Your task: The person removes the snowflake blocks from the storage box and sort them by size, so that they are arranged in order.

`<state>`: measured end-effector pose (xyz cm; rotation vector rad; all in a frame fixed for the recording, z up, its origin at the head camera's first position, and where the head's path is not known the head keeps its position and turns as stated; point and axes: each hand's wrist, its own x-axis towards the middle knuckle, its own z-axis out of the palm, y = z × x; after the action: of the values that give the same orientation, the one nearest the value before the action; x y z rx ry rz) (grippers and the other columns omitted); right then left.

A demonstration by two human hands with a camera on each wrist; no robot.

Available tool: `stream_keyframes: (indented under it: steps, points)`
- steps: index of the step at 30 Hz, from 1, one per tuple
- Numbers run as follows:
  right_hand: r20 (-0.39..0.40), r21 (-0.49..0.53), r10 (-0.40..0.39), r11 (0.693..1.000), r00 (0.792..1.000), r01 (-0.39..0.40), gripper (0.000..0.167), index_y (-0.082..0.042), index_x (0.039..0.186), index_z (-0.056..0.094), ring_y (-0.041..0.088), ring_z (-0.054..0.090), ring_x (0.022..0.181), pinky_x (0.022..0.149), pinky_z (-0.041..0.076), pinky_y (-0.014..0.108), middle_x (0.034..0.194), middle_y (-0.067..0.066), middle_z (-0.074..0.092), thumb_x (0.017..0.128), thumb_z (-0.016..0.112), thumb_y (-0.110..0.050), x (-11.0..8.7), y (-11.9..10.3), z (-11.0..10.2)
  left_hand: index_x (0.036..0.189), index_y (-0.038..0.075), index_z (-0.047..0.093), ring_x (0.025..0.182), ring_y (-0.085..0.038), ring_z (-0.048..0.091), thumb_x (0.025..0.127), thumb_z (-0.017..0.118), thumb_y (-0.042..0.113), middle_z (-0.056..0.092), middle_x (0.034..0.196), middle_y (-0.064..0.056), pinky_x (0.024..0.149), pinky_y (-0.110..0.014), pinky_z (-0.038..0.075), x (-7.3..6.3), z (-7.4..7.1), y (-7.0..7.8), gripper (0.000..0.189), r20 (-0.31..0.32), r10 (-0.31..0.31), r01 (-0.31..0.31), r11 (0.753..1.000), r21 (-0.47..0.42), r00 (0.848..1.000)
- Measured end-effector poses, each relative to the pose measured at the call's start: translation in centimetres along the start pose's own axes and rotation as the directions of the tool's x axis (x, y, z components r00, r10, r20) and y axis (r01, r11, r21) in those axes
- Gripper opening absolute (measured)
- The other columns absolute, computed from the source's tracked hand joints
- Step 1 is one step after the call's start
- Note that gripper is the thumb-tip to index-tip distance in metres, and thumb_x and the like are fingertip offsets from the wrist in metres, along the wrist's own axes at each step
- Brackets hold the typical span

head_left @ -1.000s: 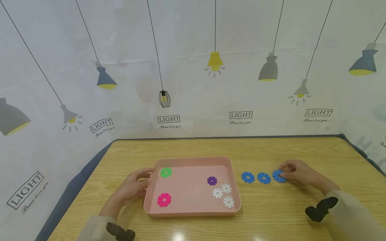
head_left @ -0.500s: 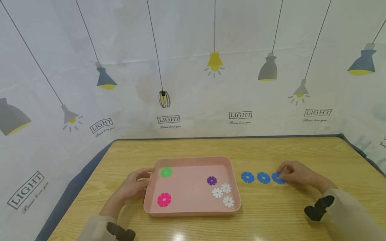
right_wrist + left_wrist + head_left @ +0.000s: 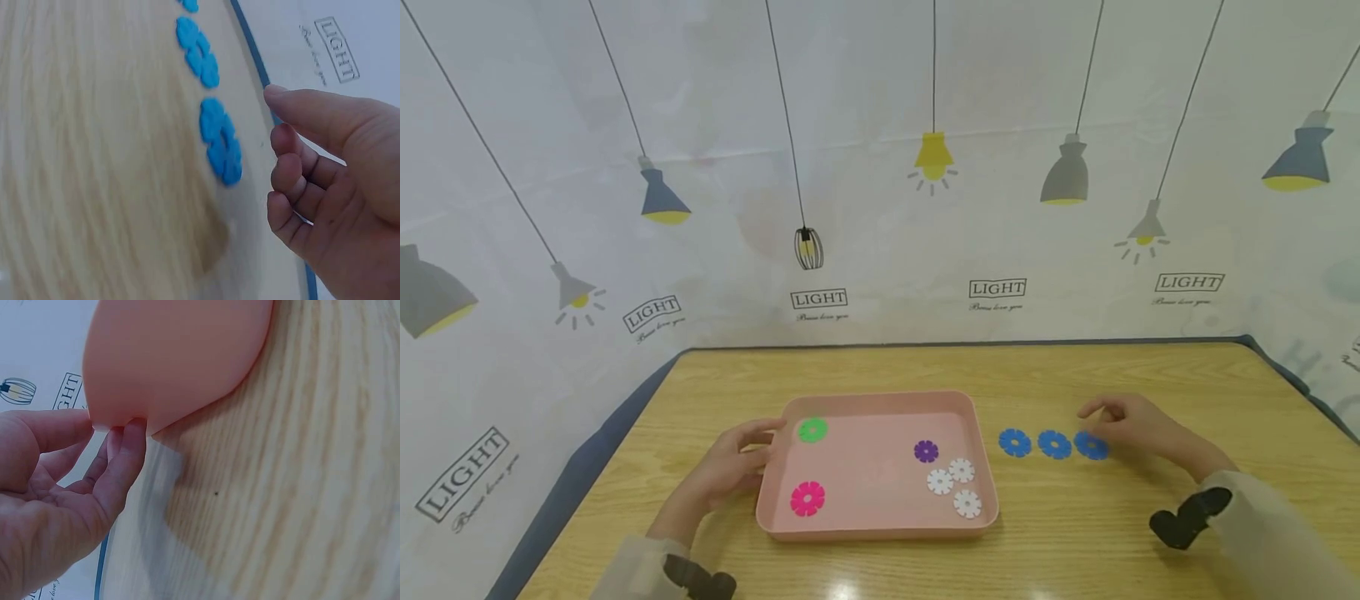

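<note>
At the left end of the pink tray (image 3: 872, 533), my left hand (image 3: 733, 462) holds the rim, its thumb against the outer wall (image 3: 181, 362). My right hand (image 3: 1138, 425) hovers by the right-hand blue notched disc (image 3: 1091, 445), fingers loosely bent around nothing. A gap shows between those fingers and the disc (image 3: 215, 153) in the right wrist view. Two more blue discs, a middle one (image 3: 1054, 444) and a left one (image 3: 1015, 442), lie in a row with it on the table, right of the tray.
Inside the tray lie a green disc (image 3: 812, 430), a pink disc (image 3: 807, 498), a purple disc (image 3: 927, 451) and three white discs (image 3: 940, 482). The wooden table (image 3: 1075, 533) ends at a lamp-patterned backdrop (image 3: 880, 250).
My right hand has let go of the right-hand blue disc and lifted its fingers off it; the disc now lies flat in line with the others. The left hand stays on the tray.
</note>
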<state>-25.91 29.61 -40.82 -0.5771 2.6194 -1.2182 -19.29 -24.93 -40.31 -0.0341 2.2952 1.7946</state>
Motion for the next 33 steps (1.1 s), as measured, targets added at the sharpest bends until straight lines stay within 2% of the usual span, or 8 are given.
stream_keyframes:
  steps: [9, 15, 19, 23, 29, 33]
  points:
    - [0.064, 0.024, -0.107, 0.994, 0.992, 0.105, 0.033, 0.008, 0.109, 0.057, 0.009, 0.046, 0.058, 0.055, 0.045, 0.028, 0.07, 0.005, 0.054, 0.087, 0.063, -0.016, 2.7, -3.8, 2.1, 0.135, -0.002, 0.039, 0.098, -0.029, 0.056, 0.094, 0.048, 0.005, 0.035, 0.129, -0.028, 0.079, -0.042, 0.051, -0.2, -0.1, -0.1, 0.043, 0.026, 0.023, -0.023, 1.0, -0.014, 0.999]
    - [0.113, 0.048, -0.15, 0.988, 0.982, 0.145, 0.032, 0.007, 0.108, 0.057, 0.018, 0.051, 0.062, 0.057, 0.047, 0.032, 0.072, 0.014, 0.056, 0.088, 0.063, -0.016, 5.0, -6.7, 4.2, 0.135, -0.003, 0.039, 0.098, -0.029, 0.056, 0.094, 0.048, 0.005, 0.034, 0.129, -0.029, 0.079, -0.043, 0.051, -0.2, -0.1, 0.0, 0.043, 0.03, 0.032, -0.031, 0.999, -0.024, 0.999]
    - [0.151, 0.06, -0.187, 0.982, 0.971, 0.18, 0.028, 0.004, 0.107, 0.059, 0.02, 0.05, 0.062, 0.057, 0.046, 0.031, 0.072, 0.011, 0.057, 0.087, 0.063, -0.015, 6.6, -8.8, 6.0, 0.135, -0.003, 0.038, 0.098, -0.029, 0.055, 0.094, 0.048, 0.005, 0.034, 0.129, -0.029, 0.079, -0.043, 0.05, -0.2, -0.1, -0.1, 0.043, 0.034, 0.04, -0.039, 0.999, -0.026, 0.999]
    - [0.207, 0.075, -0.22, 0.975, 0.953, 0.209, 0.024, 0.001, 0.105, 0.061, 0.016, 0.049, 0.065, 0.058, 0.045, 0.026, 0.074, 0.004, 0.056, 0.086, 0.064, -0.014, 7.9, -11.0, 7.9, 0.135, -0.002, 0.039, 0.1, -0.029, 0.054, 0.094, 0.049, 0.006, 0.035, 0.13, -0.028, 0.08, -0.042, 0.05, -0.1, -0.2, -0.2, 0.043, 0.035, 0.033, -0.032, 0.999, -0.02, 0.999]
    - [0.326, 0.055, -0.271, 0.962, 0.906, 0.268, 0.023, -0.002, 0.104, 0.063, 0.014, 0.05, 0.069, 0.062, 0.045, 0.025, 0.077, 0.002, 0.057, 0.085, 0.066, -0.013, 9.4, -14.0, 10.7, 0.135, -0.002, 0.039, 0.101, -0.029, 0.055, 0.094, 0.049, 0.007, 0.036, 0.129, -0.028, 0.08, -0.042, 0.05, -0.1, -0.2, -0.3, 0.044, 0.039, 0.039, -0.039, 0.999, -0.015, 0.998]
    - [0.403, 0.003, -0.23, 0.968, 0.886, 0.25, 0.025, -0.006, 0.105, 0.063, 0.012, 0.052, 0.065, 0.061, 0.044, 0.025, 0.075, 0.0, 0.059, 0.083, 0.068, -0.017, 10.3, -15.6, 12.6, 0.135, -0.003, 0.038, 0.101, -0.03, 0.054, 0.095, 0.048, 0.007, 0.035, 0.129, -0.029, 0.08, -0.043, 0.05, -0.1, -0.1, -0.2, 0.043, 0.042, 0.045, -0.044, 0.999, -0.024, 0.998]
